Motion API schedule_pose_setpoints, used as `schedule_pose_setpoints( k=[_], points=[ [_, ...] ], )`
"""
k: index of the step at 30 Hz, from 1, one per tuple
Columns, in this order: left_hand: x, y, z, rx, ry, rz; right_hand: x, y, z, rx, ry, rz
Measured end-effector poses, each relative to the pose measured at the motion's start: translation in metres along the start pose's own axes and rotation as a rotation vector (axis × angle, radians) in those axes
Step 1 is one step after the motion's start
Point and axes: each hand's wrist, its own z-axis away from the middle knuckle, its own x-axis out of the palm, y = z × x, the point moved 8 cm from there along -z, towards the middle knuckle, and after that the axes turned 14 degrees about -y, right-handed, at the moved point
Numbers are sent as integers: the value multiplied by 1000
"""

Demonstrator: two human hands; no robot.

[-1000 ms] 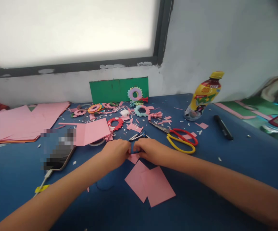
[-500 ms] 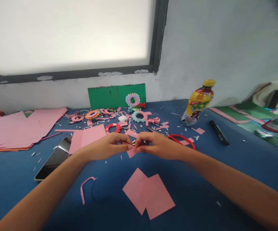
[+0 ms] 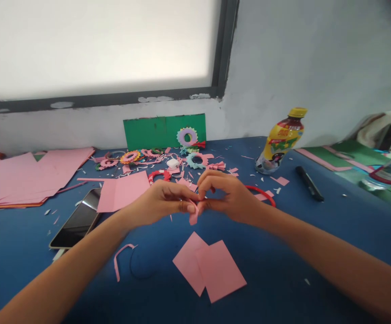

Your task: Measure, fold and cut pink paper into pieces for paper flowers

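Note:
Between the fingertips of both hands is a small folded piece of pink paper (image 3: 193,215), held above the blue table. My left hand (image 3: 165,200) pinches it between thumb and fingers. My right hand (image 3: 224,195) grips its other side, with the fingers curled; part of the paper is hidden behind them. Below the hands, two pink paper squares (image 3: 220,272) overlap on the table. Behind my right hand a red scissor handle (image 3: 261,194) shows, the rest of the scissors being covered.
A phone (image 3: 79,220) and a creased pink sheet (image 3: 124,191) lie to the left, with stacked pink paper (image 3: 36,177) beyond. Paper rings (image 3: 195,159) and scraps litter the back. On the right are a bottle (image 3: 279,141), a black marker (image 3: 309,183) and green paper (image 3: 329,157).
Both hands have lifted off the table with the pink paper, which now looks folded over on itself. My right hand's fingers have shifted on it. The view has tilted slightly.

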Motion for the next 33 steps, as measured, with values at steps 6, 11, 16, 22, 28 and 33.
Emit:
schedule_pose_setpoints(
  k=[6, 11, 16, 22, 28, 33],
  points=[
    [-23, 13, 8, 201, 390, 40, -4, 11, 5, 233, 90, -112],
    [-17, 20, 11, 122, 478, -145, -4, 16, 9, 368, 92, 22],
    [-8, 40, 16, 66, 500, -521, 0, 17, 7, 362, -9, 88],
    [-4, 52, 22, 87, 501, -902, 7, 19, 8, 382, -74, -20],
    [2, 51, 22, 95, 480, -1106, 16, 22, 7, 406, -109, -245],
    [-5, 46, 18, -2, 477, -920, 20, 26, 7, 425, -129, -332]
  ],
)
